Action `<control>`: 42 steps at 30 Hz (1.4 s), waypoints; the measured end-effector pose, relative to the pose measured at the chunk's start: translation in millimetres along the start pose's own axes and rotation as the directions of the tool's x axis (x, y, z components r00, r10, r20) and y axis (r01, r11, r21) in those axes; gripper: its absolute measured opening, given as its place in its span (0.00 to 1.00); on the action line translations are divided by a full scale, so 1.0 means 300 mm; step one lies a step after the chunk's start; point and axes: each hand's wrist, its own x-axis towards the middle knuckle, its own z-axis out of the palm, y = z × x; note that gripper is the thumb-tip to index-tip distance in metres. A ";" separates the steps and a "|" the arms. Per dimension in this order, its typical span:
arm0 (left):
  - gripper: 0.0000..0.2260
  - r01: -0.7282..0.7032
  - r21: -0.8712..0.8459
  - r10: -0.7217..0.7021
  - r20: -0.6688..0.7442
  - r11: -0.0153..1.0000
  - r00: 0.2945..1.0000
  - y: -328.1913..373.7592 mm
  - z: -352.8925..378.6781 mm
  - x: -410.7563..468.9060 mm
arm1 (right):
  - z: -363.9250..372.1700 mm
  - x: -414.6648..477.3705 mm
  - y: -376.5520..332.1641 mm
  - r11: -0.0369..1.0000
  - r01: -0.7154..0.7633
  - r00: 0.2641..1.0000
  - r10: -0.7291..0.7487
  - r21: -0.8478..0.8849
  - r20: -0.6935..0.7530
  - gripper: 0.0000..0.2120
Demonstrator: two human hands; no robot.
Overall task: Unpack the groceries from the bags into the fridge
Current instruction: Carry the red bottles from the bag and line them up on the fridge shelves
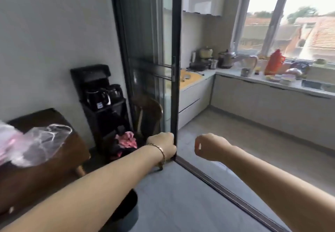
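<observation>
Pinching is risked where the left grip (162, 146) is curled round the dark-framed sliding glass door (176, 68), if slid fast; the right grip (208, 146) is curled, empty; translucent plastic grocery bags (41, 141) are seen on the brown wooden surface (54, 170).

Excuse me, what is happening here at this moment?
A person stands at the kitchen doorway. The left hand grips the edge of the sliding glass door; the right hand is curled in the air and holds nothing. A plastic bag lies on the dark table at the left. No fridge is in view.
</observation>
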 end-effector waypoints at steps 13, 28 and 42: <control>0.11 0.630 -0.113 -0.639 -0.060 0.768 0.767 -1.087 -0.149 -0.070 | 0.188 0.643 -1.122 0.747 0.660 0.747 -0.641 -0.083 0.176 0.13; 0.10 0.854 -0.328 -0.914 -0.117 0.404 0.387 -2.030 -0.235 -0.349 | 0.351 0.908 -2.134 0.502 0.864 0.493 -0.834 -0.028 0.249 0.11; 0.34 0.577 0.390 -0.657 0.104 0.718 0.747 -2.873 -0.233 -0.391 | 0.505 1.149 -2.816 0.634 0.717 0.602 -0.773 0.291 0.202 0.10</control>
